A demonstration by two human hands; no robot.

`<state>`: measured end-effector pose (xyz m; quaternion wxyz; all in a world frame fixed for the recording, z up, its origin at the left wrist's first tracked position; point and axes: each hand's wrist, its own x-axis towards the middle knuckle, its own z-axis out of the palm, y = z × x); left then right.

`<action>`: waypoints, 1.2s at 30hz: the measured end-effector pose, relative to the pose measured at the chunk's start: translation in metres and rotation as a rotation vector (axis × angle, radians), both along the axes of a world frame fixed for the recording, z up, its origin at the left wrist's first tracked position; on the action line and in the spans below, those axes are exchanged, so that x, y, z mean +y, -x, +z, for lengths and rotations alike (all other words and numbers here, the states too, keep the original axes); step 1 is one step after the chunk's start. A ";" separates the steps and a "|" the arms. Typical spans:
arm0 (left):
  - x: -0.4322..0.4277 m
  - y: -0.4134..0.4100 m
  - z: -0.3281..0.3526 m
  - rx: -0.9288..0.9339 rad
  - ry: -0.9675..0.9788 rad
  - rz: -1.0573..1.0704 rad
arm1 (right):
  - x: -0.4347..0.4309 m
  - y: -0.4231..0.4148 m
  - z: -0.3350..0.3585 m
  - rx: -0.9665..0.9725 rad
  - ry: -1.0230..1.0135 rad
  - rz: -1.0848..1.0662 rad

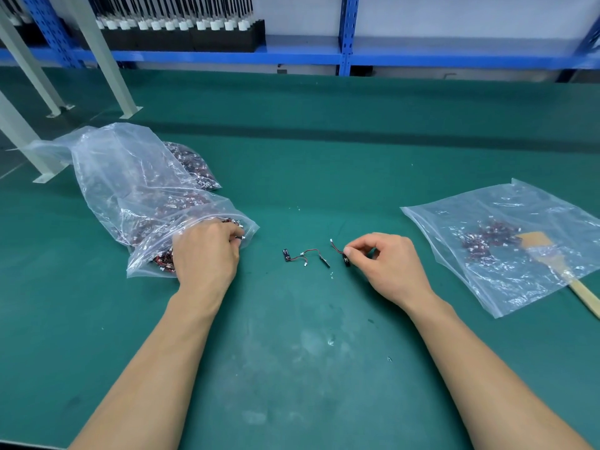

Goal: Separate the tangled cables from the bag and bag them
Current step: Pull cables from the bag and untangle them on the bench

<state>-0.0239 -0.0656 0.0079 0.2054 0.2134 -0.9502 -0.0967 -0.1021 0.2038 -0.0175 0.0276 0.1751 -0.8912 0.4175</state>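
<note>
Cables on the green mat — mid-sort
Left hand grips tangled cables at the mouth of the full bag; right hand pinches one cable — two loose cables between; sparser bag at right.

The worktop wears a green matt covering, smooth but scuffed, with pale chalky smears toward its near edge. The left bag and the right bag are both clear plastic film, glossy and heavily creased, catching white glints. The cables look like thin red and black plastic-sheathed wire with small white plastic plugs and shiny black end pieces. The wooden tool by the right bag is pale, bare and matt. Behind, the shelf frame is metal, painted blue.
</note>
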 end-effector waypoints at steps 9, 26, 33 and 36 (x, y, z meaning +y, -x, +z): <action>0.006 -0.005 0.002 0.185 -0.124 -0.127 | 0.000 -0.001 0.001 0.005 0.007 0.002; 0.052 -0.003 -0.002 0.326 -0.925 -0.493 | -0.019 -0.025 0.016 0.065 0.240 0.162; 0.061 -0.004 0.000 0.279 -1.112 -0.598 | -0.026 -0.032 0.015 -0.030 0.265 0.226; 0.063 -0.005 0.000 0.277 -1.158 -0.621 | -0.026 -0.031 0.015 -0.074 0.310 0.232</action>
